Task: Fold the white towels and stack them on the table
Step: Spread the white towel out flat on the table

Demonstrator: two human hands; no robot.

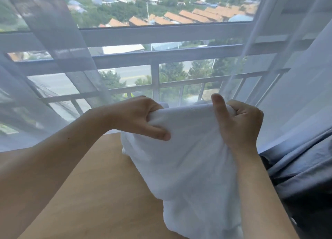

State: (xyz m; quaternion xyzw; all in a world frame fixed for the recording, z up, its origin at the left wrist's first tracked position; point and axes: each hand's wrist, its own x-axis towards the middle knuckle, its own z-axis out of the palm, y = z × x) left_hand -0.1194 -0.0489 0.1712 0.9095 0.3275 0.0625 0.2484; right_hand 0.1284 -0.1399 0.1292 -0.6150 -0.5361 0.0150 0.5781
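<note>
White terry cloth fills the near middle of the view: a towel (pixel 188 167) held up by its top edge over a wooden table (pixel 100 194), hanging down in loose folds toward the near edge; whether its lower end rests on the tabletop cannot be told. The left hand (pixel 136 118) grips the towel's upper left corner, fingers curled into the cloth and thumb pressed across its front; the right hand (pixel 237 124) grips the upper right corner, fingers bunched round the fabric, thumb pointing up. The two hands are near each other, level, with the top edge stretched between them. Beyond the table, sheer curtains (pixel 53 68) hang at left and right of a window (pixel 161 34) with a railing; orange roofs and trees lie far below. Grey-blue fabric (pixel 296 167) lies at the right, beside the table.
</note>
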